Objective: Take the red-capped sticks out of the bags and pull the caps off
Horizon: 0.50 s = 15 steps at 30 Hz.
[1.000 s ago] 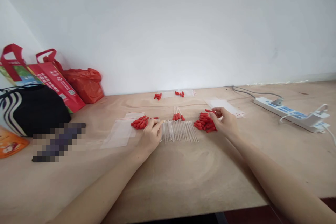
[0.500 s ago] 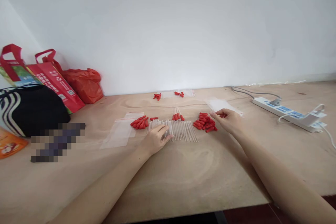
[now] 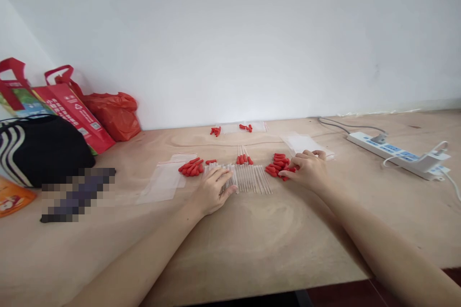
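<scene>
My left hand (image 3: pixel 215 193) lies over a row of thin clear glass dropper tubes (image 3: pixel 254 180), fingers stretched and the thumb apart. Some tubes are hidden under it. My right hand (image 3: pixel 308 170) is at the near right side of a pile of red rubber dropper bulbs (image 3: pixel 275 165). Its thumb and fingers close round a bulb there, partly hidden by the hand. Another heap of red bulbs (image 3: pixel 191 168) sits left of the tubes, with one loose bulb beside it. Behind the row lie a few droppers (image 3: pixel 243 158) with red bulbs fitted on their tubes.
Clear zip bags lie left (image 3: pixel 162 182) and right (image 3: pixel 302 144). Bagged droppers (image 3: pixel 230 128) rest by the wall. A power strip (image 3: pixel 392 153) with cables is at right. Red bags (image 3: pixel 79 115), a black bag (image 3: pixel 46 153) and a blurred dark object (image 3: pixel 79 196) are at left.
My right hand has moved left and down from beside the red pile onto its near right side. My left hand stays on the tubes.
</scene>
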Each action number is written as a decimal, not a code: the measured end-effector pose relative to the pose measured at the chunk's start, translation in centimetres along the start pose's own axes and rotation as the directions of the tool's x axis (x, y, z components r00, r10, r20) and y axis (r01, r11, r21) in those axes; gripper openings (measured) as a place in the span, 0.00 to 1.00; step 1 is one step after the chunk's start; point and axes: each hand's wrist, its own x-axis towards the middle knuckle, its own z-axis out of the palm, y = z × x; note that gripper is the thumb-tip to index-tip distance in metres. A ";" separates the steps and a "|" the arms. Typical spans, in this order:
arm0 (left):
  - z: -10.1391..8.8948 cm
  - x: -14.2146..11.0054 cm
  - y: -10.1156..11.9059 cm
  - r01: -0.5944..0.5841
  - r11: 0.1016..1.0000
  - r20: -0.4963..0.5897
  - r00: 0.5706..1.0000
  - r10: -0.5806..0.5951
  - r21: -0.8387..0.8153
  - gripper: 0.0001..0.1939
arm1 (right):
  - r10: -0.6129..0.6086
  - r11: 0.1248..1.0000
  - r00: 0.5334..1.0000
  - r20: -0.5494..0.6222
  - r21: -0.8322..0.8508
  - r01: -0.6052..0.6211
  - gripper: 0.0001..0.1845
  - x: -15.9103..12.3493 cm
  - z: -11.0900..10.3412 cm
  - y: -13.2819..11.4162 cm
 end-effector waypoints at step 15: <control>-0.6 0.0 0.1 -0.002 0.994 -0.035 0.999 0.006 0.111 0.13 | 0.179 0.976 0.983 0.047 0.119 -0.184 0.20 0.9 0.0 -1.1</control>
